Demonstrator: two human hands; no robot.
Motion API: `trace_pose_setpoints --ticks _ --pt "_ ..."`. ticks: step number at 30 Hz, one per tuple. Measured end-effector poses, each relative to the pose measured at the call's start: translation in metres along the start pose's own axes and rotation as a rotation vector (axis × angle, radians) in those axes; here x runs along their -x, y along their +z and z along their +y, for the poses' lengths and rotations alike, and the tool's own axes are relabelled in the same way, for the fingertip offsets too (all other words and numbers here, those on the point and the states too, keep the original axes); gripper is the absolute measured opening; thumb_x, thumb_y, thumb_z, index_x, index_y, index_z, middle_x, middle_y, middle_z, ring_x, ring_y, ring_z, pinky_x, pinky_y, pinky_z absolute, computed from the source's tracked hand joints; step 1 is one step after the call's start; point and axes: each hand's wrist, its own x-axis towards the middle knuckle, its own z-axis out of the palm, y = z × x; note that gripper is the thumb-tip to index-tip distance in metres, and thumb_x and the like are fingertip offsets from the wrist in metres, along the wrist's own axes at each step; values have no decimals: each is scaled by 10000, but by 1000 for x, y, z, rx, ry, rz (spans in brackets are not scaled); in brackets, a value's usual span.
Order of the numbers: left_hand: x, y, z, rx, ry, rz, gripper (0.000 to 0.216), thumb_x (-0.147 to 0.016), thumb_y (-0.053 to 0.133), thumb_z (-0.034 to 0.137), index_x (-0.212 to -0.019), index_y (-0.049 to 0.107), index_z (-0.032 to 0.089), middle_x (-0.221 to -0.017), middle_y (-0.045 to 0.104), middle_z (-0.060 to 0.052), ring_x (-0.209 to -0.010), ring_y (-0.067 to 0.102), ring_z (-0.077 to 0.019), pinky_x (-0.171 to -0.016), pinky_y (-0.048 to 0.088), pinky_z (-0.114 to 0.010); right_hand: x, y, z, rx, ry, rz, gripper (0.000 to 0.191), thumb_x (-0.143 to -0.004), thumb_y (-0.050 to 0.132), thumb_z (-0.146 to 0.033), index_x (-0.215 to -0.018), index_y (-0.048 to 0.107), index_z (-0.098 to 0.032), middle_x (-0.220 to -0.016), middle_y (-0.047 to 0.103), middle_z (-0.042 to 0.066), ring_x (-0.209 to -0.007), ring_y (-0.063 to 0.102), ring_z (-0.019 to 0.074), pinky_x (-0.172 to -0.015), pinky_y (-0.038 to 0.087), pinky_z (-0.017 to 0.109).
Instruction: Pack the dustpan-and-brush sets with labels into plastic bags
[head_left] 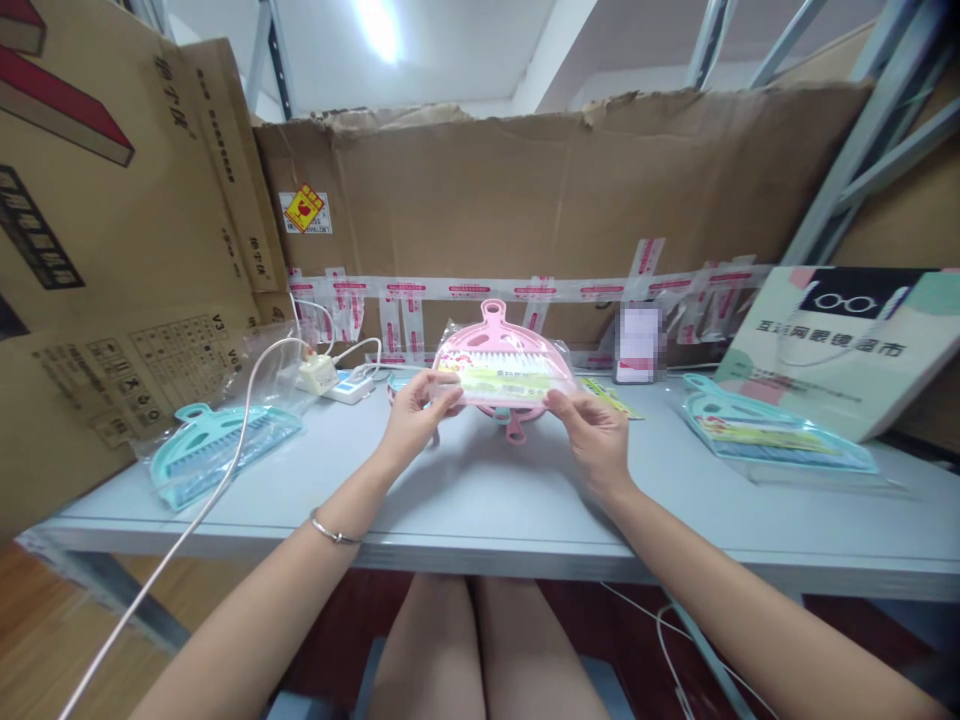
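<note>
My left fingers (pixel 444 400) and right fingers (pixel 564 408) pinch the pink dustpan (pixel 501 341) at eight and four o'clock, perhaps only its wrapper (pixel 562 352). Its length runs nine to three.

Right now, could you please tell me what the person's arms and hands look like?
The left hand and right hand are both ungloved, with no sleeves in view. A thin, silver-coloured bangle circles the left wrist; the right wrist shows no jewellery.
</note>
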Motion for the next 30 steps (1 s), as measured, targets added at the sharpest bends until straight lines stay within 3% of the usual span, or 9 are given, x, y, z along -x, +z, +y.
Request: trace_pose_setpoints --ticks 3,5,7,10,12,15,17,22,30 --pt "2 2 0 -12 -6 22 311 -666 740 393 -848 599 183 -805 645 -20 -761 618 -152 -623 504 -226 2 3 0 -6 1 46 218 -690 708 -397 -598 652 -208 -624 633 -4 -630 565 145 -666 484 297" --pt "1 1 -1 19 -22 15 408 -657 750 377 -975 563 203 -867 655 -21 -769 628 -147 -642 503 -224 2 4 0 -33 28 38 196 -685 713 -379 -790 707 -214 -763 689 8 -699 603 153 -705 508 303" --pt "-1 0 -2 90 -46 2 693 -632 775 337 -1223 422 258 -919 668 -20 -781 640 -151 -666 502 -234 2 4 -1 -93 92 -4 503 -686 720 -350 -1170 620 -258 -909 708 4 -746 624 144 -739 526 300" --pt "-4 -5 -4 174 -98 -7 956 -578 805 258 -1364 261 265 -967 686 -45 -812 646 -172 -692 497 -256 -1 4 0 -221 199 -64 974 -664 749 -284 -1466 199 -319 -964 706 -14 -777 643 123 -778 530 283" --pt "-7 -8 -7 159 -136 -57 767 -558 805 251 -1240 461 183 -971 694 -78 -827 640 -186 -693 491 -258 -4 3 2 -306 272 -90 992 -624 773 -257 -1450 226 -303 -959 709 -8 -802 654 128 -792 528 280" --pt "-9 -12 -12 94 -177 -158 448 -563 796 314 -932 631 122 -925 707 -97 -797 635 -174 -661 480 -241 -7 3 7 -365 398 -161 642 -561 796 -289 -1156 565 -216 -933 714 26 -802 664 161 -752 541 291" --pt "-10 -13 -15 73 -200 -203 436 -572 798 376 -896 641 130 -923 712 -91 -769 640 -161 -629 483 -229 -7 4 9 -298 445 -193 471 -550 803 -339 -956 629 -174 -897 716 48 -759 663 176 -677 547 290" --pt "-9 -8 -15 25 -238 -249 511 -634 735 541 -950 623 157 -901 719 -93 -683 686 -179 -506 489 -217 -7 3 10 -15 411 -176 465 -581 751 -562 -739 599 -151 -598 659 35 -436 547 139 -367 425 250" --pt "-6 -3 -13 -60 -224 -272 621 -663 532 756 -766 540 144 -484 645 -61 -411 621 -167 -377 415 -206 -4 -1 6 14 317 -154 548 -668 538 -756 -721 476 -214 -418 546 -27 -325 503 133 -270 309 215"
